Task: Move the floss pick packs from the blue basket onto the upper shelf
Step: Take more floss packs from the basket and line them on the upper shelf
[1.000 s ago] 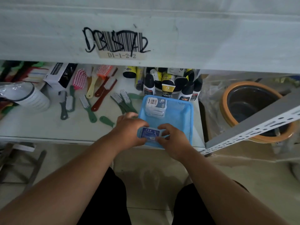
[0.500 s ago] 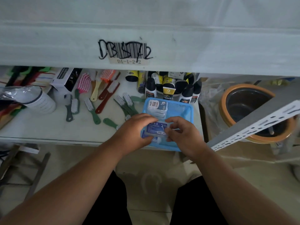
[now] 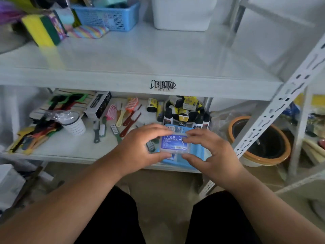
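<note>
I'm holding a floss pick pack (image 3: 175, 143) between both hands, my left hand (image 3: 140, 147) pinching its left edge and my right hand (image 3: 209, 150) pinching its right, fingers and thumbs curled round the sides. The pack is hanging above the blue basket (image 3: 197, 155) on the lower shelf (image 3: 79, 148), so I'm reckoning this is the lift-out step, with the carry up to the upper shelf (image 3: 149, 55) coming next. At least one more pack (image 3: 173, 128) is showing at the basket's far end, just behind my fingers.

The edge I'm watching is the upper shelf's front lip (image 3: 123, 83), sitting above and beyond my hands; I'm judging I need to draw the pack toward me and up to clear it. Up top, open room is waiting in the middle, between the sponge pack (image 3: 44, 30) at left and the slotted upright (image 3: 281, 106) at right, with a second blue basket (image 3: 107, 16) and a white bin (image 3: 182, 14) standing well back.
</note>
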